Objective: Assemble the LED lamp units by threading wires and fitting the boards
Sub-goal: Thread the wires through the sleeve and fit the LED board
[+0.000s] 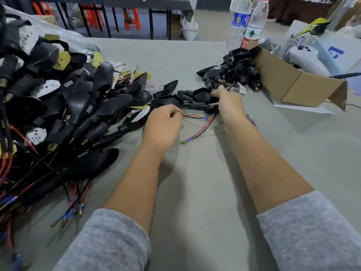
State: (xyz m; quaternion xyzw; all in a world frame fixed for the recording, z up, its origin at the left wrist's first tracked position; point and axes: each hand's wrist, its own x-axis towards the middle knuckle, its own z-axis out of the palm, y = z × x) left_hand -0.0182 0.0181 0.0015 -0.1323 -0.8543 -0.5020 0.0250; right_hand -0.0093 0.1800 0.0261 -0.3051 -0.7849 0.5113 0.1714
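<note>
Pinching red-black wire (197,116), left hand (163,125); right hand (229,101) gripping black lamp housing (202,94).

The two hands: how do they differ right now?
The left hand lies low on the table, fingers curled, pinching the red and black wires. The right hand reaches further out to the black lamp housings, apparently holding a small ring-like part. Both forearms are bare above grey sleeves.

A grey cloth-covered counter (195,173) fills the near scene. Far behind stands a dark table (121,2) on black legs, orange stools (134,18) beneath it, on grey floor (211,26).
</note>
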